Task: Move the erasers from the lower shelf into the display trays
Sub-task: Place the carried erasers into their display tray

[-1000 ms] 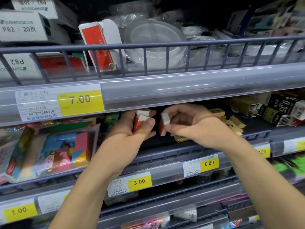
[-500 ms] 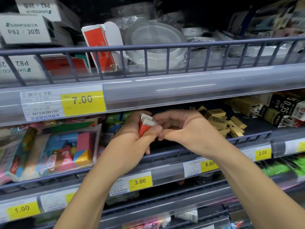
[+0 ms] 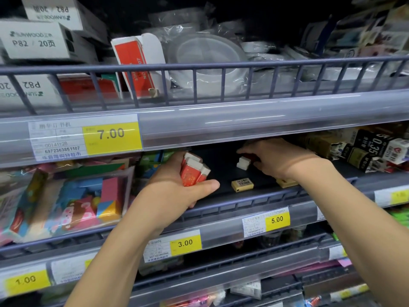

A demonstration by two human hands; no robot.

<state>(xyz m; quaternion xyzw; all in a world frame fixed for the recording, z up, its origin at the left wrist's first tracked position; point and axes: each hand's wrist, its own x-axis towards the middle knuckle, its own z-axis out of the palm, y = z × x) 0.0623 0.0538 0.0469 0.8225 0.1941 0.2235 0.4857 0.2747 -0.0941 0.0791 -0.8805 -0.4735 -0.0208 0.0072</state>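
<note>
My left hand (image 3: 177, 191) grips a small stack of white erasers in red sleeves (image 3: 193, 170) above the dark shelf floor (image 3: 223, 173). My right hand (image 3: 278, 158) reaches deeper into the same shelf, its fingers curled on another red-sleeved white eraser (image 3: 243, 161) that lies on the shelf floor. A tan eraser with a barcode (image 3: 242, 184) lies loose near the shelf's front rail, between my two hands. Another tan eraser (image 3: 286, 183) shows partly under my right wrist.
A clear box of colourful toys (image 3: 66, 200) fills the shelf to the left. Black, white and tan small packs (image 3: 371, 149) crowd the right. A railed shelf with white boxes (image 3: 37, 41) and plastic tubs (image 3: 208, 60) overhangs above. Price strips (image 3: 186, 242) line the fronts.
My hands met and the eraser from my right hand joined the stack in my left. My right hand then moved right and back into the shelf onto another eraser.
</note>
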